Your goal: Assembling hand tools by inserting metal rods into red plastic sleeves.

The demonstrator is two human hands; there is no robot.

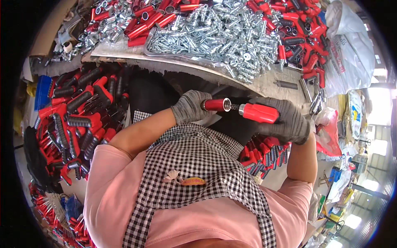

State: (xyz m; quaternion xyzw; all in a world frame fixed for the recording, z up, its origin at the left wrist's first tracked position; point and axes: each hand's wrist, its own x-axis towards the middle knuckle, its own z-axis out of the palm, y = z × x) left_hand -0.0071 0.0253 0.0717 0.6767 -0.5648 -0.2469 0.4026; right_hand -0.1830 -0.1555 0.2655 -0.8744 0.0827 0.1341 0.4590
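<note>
In a grey knit glove, my left hand [189, 108] is closed round a short red metal tube [216, 105], its open silver-rimmed end turned to the right. My right hand [289, 120], gloved the same way, grips a red handle [259, 113]. From the handle's left end juts a dark coiled, spring-like piece [235, 107], which points at the tube's mouth. A small gap seems to lie between the two, though I cannot tell whether the tip touches the rim. Both pieces are held above my lap, just off the bench edge.
Ahead, a metal tray [182, 60] on the bench [264, 84] overflows with small silver fittings [206, 33]. Red tubes [144, 27] lie behind it. Red-and-black handled tools [74, 120] are heaped at my left, more at the bench's right. A white plastic bag [349, 53] stands far right.
</note>
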